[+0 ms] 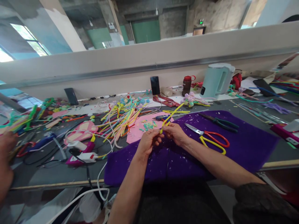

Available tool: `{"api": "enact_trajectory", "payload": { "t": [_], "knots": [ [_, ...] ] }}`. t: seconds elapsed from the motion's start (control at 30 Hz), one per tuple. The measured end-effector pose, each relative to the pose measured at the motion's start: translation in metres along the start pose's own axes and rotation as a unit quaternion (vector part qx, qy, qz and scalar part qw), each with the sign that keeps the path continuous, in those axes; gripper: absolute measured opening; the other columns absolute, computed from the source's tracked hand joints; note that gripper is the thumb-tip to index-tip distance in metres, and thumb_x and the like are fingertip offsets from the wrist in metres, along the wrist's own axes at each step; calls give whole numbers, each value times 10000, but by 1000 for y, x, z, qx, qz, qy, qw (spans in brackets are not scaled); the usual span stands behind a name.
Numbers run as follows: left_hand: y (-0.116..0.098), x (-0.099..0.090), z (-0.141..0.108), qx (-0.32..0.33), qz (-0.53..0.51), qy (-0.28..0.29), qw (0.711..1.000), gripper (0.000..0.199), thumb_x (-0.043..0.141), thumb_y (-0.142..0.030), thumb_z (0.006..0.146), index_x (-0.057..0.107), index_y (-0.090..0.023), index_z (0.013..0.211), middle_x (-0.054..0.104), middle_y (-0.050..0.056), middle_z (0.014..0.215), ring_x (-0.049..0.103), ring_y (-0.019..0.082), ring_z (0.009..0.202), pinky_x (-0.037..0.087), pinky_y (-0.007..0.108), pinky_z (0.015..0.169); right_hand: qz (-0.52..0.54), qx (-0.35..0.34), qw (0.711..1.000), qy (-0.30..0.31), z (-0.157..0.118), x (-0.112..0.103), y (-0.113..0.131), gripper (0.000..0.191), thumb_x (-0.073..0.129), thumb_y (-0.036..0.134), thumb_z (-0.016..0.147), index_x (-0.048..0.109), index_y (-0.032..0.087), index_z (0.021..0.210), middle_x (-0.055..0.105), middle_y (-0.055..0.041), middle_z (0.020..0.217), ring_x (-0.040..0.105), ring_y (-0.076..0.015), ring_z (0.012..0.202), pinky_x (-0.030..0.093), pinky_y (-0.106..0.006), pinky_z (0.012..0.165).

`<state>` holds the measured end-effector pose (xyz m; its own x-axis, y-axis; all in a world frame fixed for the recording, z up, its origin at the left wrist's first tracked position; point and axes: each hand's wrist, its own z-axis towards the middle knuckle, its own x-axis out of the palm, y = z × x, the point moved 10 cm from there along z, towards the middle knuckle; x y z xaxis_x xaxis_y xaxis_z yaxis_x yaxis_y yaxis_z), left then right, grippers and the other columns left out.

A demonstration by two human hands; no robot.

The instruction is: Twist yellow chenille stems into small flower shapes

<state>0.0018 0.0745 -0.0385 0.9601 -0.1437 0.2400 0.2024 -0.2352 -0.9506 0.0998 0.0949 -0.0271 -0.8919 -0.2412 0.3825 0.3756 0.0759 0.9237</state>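
My left hand and right hand pinch the yellow stem above the purple cloth; too loose might drop it, overtwisting might kink it.

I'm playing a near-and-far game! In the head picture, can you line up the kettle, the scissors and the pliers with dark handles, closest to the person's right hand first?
From the right hand:
1. Scissors: just to its right, on the purple cloth.
2. Pliers: behind the scissors, also on the cloth.
3. Kettle: farthest back, by the low wall.
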Motion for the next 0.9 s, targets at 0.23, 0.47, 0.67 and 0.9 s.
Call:
{"api": "enact_trajectory", "payload": {
  "t": [0.23,0.47,0.67,0.9],
  "knots": [
    [-4,1,-3,21,39,-7,999,237,664,-326,634,587,-119,720,618,10,604,500,51,422,353,149,371,-10,1,1000,15,-2,4,-2,205,658,304,609,553,131,640,432,61,437,302,-33,362,170,-194,367],
    [-5,-2,-3,39,56,-28,997,199,647,-289,615,539,-130,667,554,-25,531,432,35,375,324,153,372,-39,-12,999,16,-3,6,0,177,646,280,620,566,127,657,434,65,450,284,-27,360,166,-192,361],
    [-2,-6,-2,32,46,-41,998,176,630,-274,601,528,-143,660,538,-35,510,424,38,377,303,153,373,-49,-15,999,11,-4,8,4,159,638,261,603,584,123,659,463,59,466,305,-28,365,183,-190,363],
    [-1,-8,-2,28,44,-40,998,191,648,-272,587,543,-146,683,570,-28,553,470,39,411,318,146,394,-51,-19,998,13,-4,8,4,146,638,250,605,578,124,648,468,55,467,313,-27,363,186,-189,366]
  ]
}}
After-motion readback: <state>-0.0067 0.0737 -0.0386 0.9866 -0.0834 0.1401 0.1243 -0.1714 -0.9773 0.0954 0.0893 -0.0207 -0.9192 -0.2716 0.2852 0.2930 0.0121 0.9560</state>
